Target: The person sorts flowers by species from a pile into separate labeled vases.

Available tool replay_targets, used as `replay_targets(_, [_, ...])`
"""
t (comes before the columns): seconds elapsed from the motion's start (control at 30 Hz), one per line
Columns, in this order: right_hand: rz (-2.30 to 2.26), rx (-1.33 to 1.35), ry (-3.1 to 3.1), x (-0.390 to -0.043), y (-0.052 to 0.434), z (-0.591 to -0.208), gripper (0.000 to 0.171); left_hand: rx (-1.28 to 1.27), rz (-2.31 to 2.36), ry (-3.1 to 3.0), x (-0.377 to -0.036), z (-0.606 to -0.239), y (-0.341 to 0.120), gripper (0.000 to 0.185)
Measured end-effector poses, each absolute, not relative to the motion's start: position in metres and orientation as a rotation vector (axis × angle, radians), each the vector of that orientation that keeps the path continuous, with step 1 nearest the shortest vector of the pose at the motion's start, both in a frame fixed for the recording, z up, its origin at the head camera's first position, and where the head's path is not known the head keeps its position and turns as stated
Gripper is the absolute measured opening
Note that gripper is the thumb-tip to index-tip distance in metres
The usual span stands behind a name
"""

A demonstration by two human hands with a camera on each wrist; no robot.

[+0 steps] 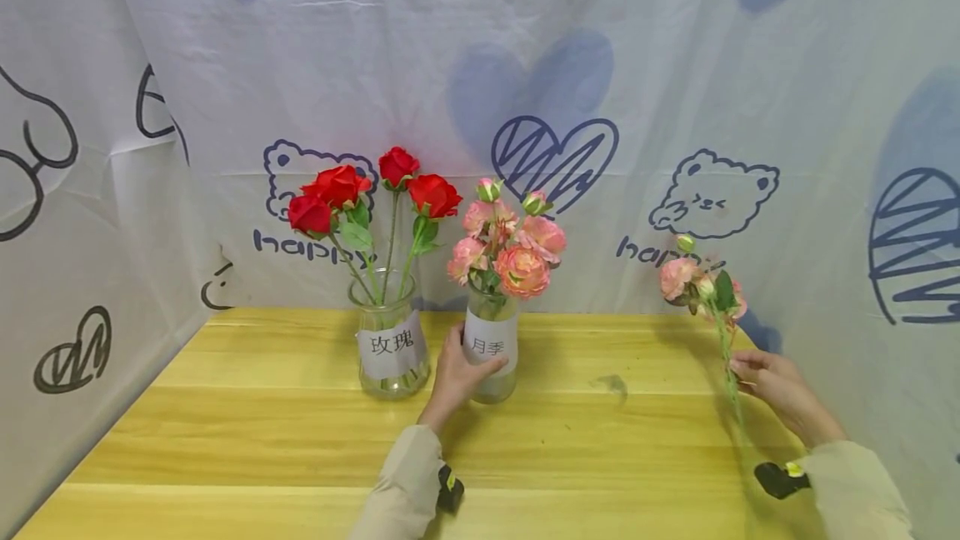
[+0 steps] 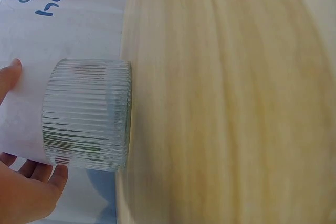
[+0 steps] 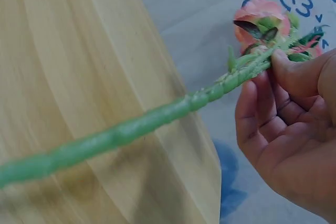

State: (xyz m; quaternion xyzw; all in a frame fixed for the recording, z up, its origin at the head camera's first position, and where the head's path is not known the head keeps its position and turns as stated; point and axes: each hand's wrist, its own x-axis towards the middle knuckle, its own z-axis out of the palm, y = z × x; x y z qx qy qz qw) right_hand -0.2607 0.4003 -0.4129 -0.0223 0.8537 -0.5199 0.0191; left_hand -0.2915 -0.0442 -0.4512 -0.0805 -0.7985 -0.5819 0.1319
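My left hand grips a glass vase with a white paper label, fingers on its left side and thumb across the front. Pink flowers stand in that vase. The left wrist view shows the ribbed glass base resting on the table. Over at the right, my right hand pinches the green stem of a pink artificial flower spray between thumb and fingers. The spray is upright, with its blossoms above the hand. Beside the left hand stands a second labelled glass vase holding several red roses.
Both vases stand on a yellow wooden table, near its back edge. Behind it hangs a pale cloth printed with hearts and bears, and it also closes off the left and right sides.
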Motion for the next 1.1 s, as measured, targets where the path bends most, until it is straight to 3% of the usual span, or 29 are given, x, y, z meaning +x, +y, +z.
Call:
replay_targets(0.17, [-1.795, -0.079, 2.607, -0.26, 0.394, -0.408, 0.035, -0.235, -1.691, -2.311, -0.292, -0.451, -0.044, 0.077])
replay_targets(0.37, [-1.974, -0.129, 2.573, -0.261, 0.38, -0.399, 0.05, -0.231, -1.69, -2.316, -0.292, -0.452, -0.044, 0.078])
replay_targets(0.63, [-2.479, -0.223, 2.257, -0.26, 0.354, -0.381, 0.007, -0.223, -1.676, -2.332, -0.293, -0.453, -0.044, 0.078])
replay_targets(1.1, [-2.632, -0.16, 2.152, -0.274, 0.297, -0.342, 0.005, -0.221, -1.708, -2.333, -0.291, -0.451, -0.044, 0.077])
